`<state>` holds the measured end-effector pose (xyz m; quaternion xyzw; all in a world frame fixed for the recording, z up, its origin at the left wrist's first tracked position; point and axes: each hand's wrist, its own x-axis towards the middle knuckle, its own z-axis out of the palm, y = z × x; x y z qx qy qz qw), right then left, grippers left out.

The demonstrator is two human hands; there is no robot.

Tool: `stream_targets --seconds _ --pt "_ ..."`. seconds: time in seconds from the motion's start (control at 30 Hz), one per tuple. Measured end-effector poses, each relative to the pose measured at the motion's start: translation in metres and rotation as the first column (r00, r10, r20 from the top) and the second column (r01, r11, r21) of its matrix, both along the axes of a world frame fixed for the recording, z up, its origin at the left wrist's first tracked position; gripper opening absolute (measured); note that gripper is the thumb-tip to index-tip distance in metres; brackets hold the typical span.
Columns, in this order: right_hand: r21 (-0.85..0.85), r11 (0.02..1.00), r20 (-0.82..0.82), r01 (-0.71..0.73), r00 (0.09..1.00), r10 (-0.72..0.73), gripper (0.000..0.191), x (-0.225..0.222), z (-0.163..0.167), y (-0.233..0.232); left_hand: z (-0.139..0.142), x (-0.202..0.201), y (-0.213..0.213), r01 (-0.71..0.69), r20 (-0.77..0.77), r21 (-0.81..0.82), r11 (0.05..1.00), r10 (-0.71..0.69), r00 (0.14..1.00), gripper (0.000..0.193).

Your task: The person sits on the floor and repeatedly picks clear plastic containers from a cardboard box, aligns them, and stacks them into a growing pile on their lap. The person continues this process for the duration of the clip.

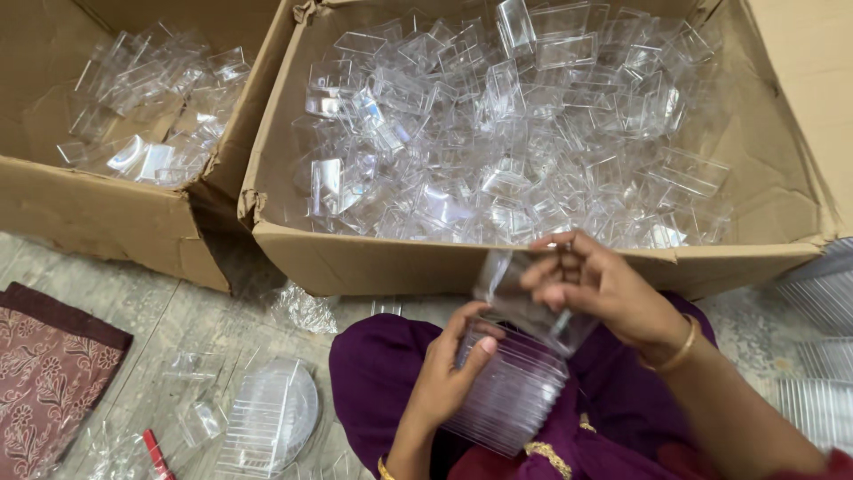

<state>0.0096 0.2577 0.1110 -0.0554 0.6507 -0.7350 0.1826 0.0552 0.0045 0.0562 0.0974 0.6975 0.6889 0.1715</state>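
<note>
My left hand (pixel 449 369) grips a nested stack of clear plastic containers (pixel 506 400) resting on my purple-clad lap. My right hand (pixel 600 284) holds one clear plastic container (pixel 524 298) tilted right above the top of that stack, fingers curled on its rim. A gold bangle sits on my right wrist. Both hands are just in front of the large cardboard box (pixel 373 262), which is full of loose clear plastic containers (pixel 515 133).
A second cardboard box (pixel 107 218) at the left holds more clear plastic pieces. On the stone floor lie a stack of clear lids (pixel 271 418), scraps of plastic wrap (pixel 302 307), a red pen-like item (pixel 156 455) and a maroon patterned cloth (pixel 49 373). Ribbed clear sheets (pixel 822 356) lie at the right.
</note>
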Motion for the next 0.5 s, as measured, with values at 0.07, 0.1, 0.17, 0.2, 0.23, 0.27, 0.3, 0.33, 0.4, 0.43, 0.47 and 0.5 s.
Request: stream_targets --seconds 0.07,0.1,0.17,0.2,0.23,0.27,0.3,0.33,0.4,0.43,0.47,0.5 --pt "0.107 0.991 0.047 -0.083 0.996 0.079 0.062 0.007 -0.029 0.016 0.007 -0.005 0.005 0.013 -0.152 0.044 0.999 -0.006 0.988 0.059" --pt "0.157 0.979 0.076 -0.126 0.990 0.115 0.063 0.015 -0.046 0.023 0.008 -0.006 0.008 0.007 -0.286 0.011 1.000 -0.004 0.958 0.058" --pt "0.310 0.940 0.048 -0.145 0.989 0.137 0.072 0.029 -0.074 0.036 0.008 -0.005 0.015 0.011 -0.281 -0.041 0.999 -0.022 0.959 0.061" --pt "0.385 0.911 0.031 -0.151 0.988 0.151 0.077 0.034 -0.083 0.037 0.006 -0.004 0.019 0.027 -0.147 -0.060 0.998 -0.035 0.988 0.066" --pt "0.444 0.886 0.024 -0.135 0.990 0.138 0.079 0.039 -0.084 0.035 0.004 -0.003 0.023 0.045 -0.008 -0.076 0.996 -0.046 0.999 0.072" --pt "0.502 0.857 0.017 -0.118 0.992 0.126 0.081 0.042 -0.077 0.031 0.001 -0.002 0.025 0.051 -0.027 -0.081 0.995 -0.054 0.998 0.065" --pt "0.560 0.822 0.011 -0.102 0.993 0.115 0.083 0.044 -0.064 0.025 -0.001 -0.001 0.027 0.056 -0.045 -0.085 0.995 -0.060 0.997 0.058" --pt "0.577 0.811 0.000 -0.095 0.993 0.116 0.081 0.044 -0.042 0.017 -0.003 0.000 0.029 0.060 -0.060 -0.089 0.994 -0.066 0.996 0.052" --pt "0.609 0.789 -0.020 -0.082 0.993 0.118 0.075 0.044 0.013 0.003 -0.006 0.001 0.029 0.045 -0.021 -0.064 0.997 -0.047 0.999 0.049" --pt "0.587 0.807 -0.058 -0.059 0.992 0.114 0.077 0.044 0.038 0.002 -0.006 0.001 0.029 0.037 -0.001 -0.052 0.998 -0.038 0.999 0.048" --pt "0.507 0.862 -0.139 0.002 0.987 0.080 0.079 0.047 0.061 0.008 -0.006 0.000 0.028 0.025 -0.004 -0.043 0.999 -0.026 1.000 0.048" --pt "0.388 0.920 -0.224 0.049 0.974 0.043 0.080 0.049 0.075 0.019 -0.007 -0.001 0.027 0.016 -0.012 -0.035 0.999 -0.016 1.000 0.047"
